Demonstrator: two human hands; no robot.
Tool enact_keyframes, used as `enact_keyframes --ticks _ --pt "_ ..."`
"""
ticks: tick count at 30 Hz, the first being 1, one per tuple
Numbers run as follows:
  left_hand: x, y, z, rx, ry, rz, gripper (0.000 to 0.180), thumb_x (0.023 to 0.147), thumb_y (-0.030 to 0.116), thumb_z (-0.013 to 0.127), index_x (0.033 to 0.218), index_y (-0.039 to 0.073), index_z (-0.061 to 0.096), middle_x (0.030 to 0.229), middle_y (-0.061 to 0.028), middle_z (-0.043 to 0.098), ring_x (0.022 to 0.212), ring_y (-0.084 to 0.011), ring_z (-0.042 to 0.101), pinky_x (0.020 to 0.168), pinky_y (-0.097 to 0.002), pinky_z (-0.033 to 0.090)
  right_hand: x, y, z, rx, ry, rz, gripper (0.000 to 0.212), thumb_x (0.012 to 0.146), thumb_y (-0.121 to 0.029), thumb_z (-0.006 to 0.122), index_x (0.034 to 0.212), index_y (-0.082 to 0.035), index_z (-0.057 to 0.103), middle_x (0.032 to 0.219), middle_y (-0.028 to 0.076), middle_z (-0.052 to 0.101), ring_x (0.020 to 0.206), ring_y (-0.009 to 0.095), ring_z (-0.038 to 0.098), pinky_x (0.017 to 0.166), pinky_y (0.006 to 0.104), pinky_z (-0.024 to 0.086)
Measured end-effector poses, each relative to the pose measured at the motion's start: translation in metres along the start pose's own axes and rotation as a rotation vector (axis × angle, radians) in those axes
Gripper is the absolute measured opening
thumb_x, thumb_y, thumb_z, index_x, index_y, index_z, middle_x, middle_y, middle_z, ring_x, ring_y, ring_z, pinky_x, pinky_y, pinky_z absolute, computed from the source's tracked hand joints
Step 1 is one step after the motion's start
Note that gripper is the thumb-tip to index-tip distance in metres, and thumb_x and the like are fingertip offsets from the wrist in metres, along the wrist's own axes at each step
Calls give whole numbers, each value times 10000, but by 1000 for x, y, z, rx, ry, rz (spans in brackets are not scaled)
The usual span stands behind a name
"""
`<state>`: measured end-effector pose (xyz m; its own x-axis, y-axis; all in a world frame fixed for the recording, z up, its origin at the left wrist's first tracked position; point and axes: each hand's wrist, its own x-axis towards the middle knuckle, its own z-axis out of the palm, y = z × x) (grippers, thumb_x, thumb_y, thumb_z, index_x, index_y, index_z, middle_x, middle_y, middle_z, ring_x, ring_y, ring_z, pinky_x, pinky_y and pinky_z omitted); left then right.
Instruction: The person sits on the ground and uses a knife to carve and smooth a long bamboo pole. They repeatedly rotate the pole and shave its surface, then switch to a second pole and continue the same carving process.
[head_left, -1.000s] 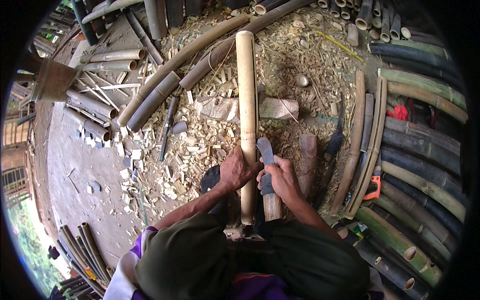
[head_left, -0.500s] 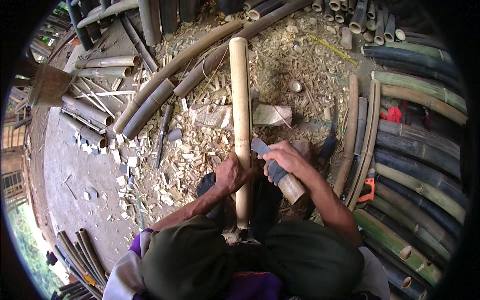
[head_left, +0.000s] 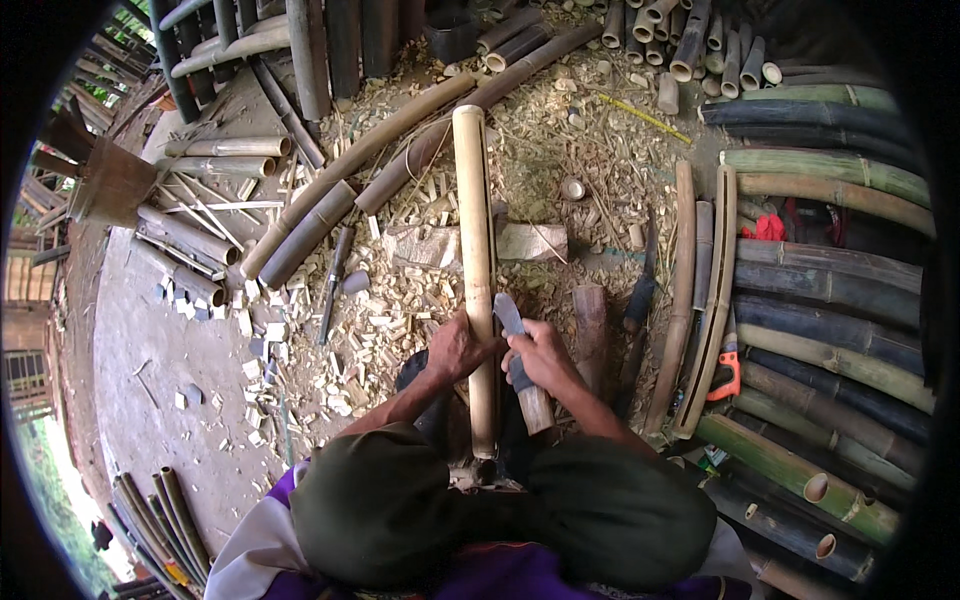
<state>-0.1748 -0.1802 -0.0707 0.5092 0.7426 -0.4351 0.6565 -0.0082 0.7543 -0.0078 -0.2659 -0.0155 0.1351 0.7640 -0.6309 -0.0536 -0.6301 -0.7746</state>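
Observation:
A pale bamboo pole (head_left: 473, 210) stands lengthwise before me, its lower end between my knees and a long slit along its right side. My left hand (head_left: 459, 350) is wrapped round its lower half. In my right hand (head_left: 545, 358) is a knife (head_left: 508, 315) with a short grey blade and a thick wooden handle, dark wrapping round its upper part. The blade points up and slightly left, close against the pole's right side; whether it touches, I cannot tell. Beyond my hands, the pole passes over a split log block (head_left: 425, 247) lying crosswise on the ground.
Pale wood chips (head_left: 390, 325) litter the ground. Long bamboo poles (head_left: 825, 265) are stacked along the right, near an orange-handled saw (head_left: 726, 375). A dark-handled long blade (head_left: 640, 300) and a short log (head_left: 590, 330) lie right of my hands. Cut bamboo tubes (head_left: 690, 50) are piled far right.
My right hand has moved left and a little down, and the knife has turned more upright beside the pole. My left hand keeps its hold. The whole view has shifted slightly.

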Motion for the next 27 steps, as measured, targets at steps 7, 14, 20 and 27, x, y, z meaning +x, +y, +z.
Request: enact_keyframes --ticks 7,14,20,27 --pt "0 -8 11 27 -49 -9 738 775 538 816 1148 -50 572 992 -298 715 975 -465 710 847 -531 561 30 -59 -35 23 -131 246 185 949 -85 602 962 100 598 648 222 673 482 314 672 421 435 542" --pt "8 -16 9 -19 -38 35 692 752 439 865 1221 15 584 1048 -250 721 1017 -445 700 878 -522 550 102 -128 -88 -295 -582 376 301 940 -140 628 1046 133 696 775 244 732 583 315 726 507 437 586" --pt "-2 -20 -12 -192 -87 48 670 804 370 864 1299 11 591 1076 -189 731 1012 -327 711 908 -442 551 15 -42 -22 -178 -210 50 173 1027 -113 492 981 30 579 700 163 701 545 270 700 540 403 567" --pt "5 -22 -20 -532 -322 84 608 868 259 841 1350 1 574 1142 -117 729 1042 -185 680 957 -368 544 3 -14 17 -409 209 -366 166 1032 -115 517 1001 33 584 669 125 671 584 223 683 560 373 522"
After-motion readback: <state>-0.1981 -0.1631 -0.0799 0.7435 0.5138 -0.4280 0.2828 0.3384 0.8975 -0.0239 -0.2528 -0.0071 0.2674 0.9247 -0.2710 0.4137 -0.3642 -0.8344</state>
